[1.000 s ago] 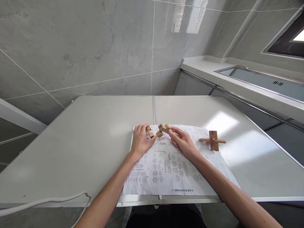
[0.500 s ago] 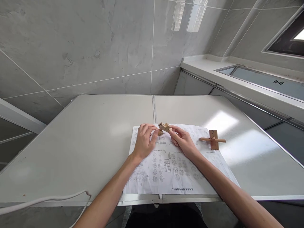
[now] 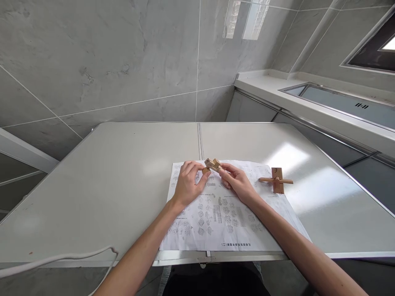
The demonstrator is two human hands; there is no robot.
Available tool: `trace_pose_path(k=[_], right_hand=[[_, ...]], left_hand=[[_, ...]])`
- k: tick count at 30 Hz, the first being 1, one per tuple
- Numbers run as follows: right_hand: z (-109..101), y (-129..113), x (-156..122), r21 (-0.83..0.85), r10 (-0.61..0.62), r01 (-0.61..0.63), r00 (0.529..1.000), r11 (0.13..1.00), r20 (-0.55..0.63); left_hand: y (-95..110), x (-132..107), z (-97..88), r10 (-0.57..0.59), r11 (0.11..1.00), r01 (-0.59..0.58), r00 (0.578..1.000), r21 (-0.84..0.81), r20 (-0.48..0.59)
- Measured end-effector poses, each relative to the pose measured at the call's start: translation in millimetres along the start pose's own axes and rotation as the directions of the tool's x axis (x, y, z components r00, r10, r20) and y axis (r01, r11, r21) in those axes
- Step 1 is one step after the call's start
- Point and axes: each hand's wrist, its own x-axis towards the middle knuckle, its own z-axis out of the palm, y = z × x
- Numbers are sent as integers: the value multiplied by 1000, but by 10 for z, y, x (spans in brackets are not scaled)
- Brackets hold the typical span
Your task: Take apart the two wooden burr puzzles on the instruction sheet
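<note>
Over the printed sheet, my right hand (image 3: 237, 181) pinches a notched wooden puzzle piece (image 3: 213, 164) between thumb and fingertips. A dark mark shows on its near end. My left hand (image 3: 189, 181) has its thumb and fingers closed around a second, smaller wooden piece (image 3: 206, 169), which meets the notched one from the left; whether the two are interlocked I cannot tell. To the right of my right hand lies a cross-shaped wooden assembly (image 3: 278, 181), a marked flat block with a stick across it, resting at the sheet's edge.
The white paper sheet (image 3: 212, 238), covered in small line diagrams, lies on a pale table (image 3: 92, 185) with a seam down its middle. A white cable (image 3: 61, 258) crosses the left front edge. Grey tiled wall (image 3: 123, 61) stands behind; a counter (image 3: 262, 84) runs along the right.
The left thumb has shifted slightly down and right, showing more of the small wooden piece. The notched piece has tilted a little in my right hand. The assembly on the right stays put.
</note>
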Motion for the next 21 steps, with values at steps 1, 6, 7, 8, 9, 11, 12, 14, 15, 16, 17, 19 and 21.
trace_pose_path(k=[1,6,7,8,9,11,12,14,15,16,17,19,21], right_hand=[[-3,5,3,2,7,-7,1000,1000,0],[-19,41,25,52,27,-29,999,998,43],[-26,43,29,68,28,-32,998,997,57],[-33,40,32,84,28,-35,997,996,76],[-41,33,34,97,27,-37,995,995,100],[-55,7,30,114,20,-38,988,993,153],[-58,-10,25,116,14,-34,985,993,169],[-50,-45,3,93,11,-27,985,995,170],[-38,-61,-12,64,17,-28,987,998,161],[-20,-74,-29,32,24,-29,988,999,150],[2,-84,-45,0,33,-33,989,999,147],[50,-94,-71,-20,33,-31,989,999,142],[86,-97,-80,-5,14,-13,994,1000,106]], left_hand=[[4,1,0,-3,1000,3,1000,-3,2],[19,4,1,2,1000,-2,1000,-7,-2],[18,3,2,-1,1000,1,1000,-12,0],[16,3,3,-5,1000,5,1000,-17,5],[13,2,5,-11,1000,12,1000,-22,12],[2,-1,10,-23,999,24,999,-31,23],[-4,-2,13,-25,999,26,999,-34,26],[-16,-3,20,-24,999,25,1000,-35,16],[-21,-3,23,-24,999,24,1000,-31,7],[-25,-2,27,-25,999,25,1000,-23,-1],[-28,-1,32,-29,1000,29,1000,-11,-8],[-30,2,41,-41,999,41,999,19,-22],[-28,2,48,-47,997,50,998,53,-50]])
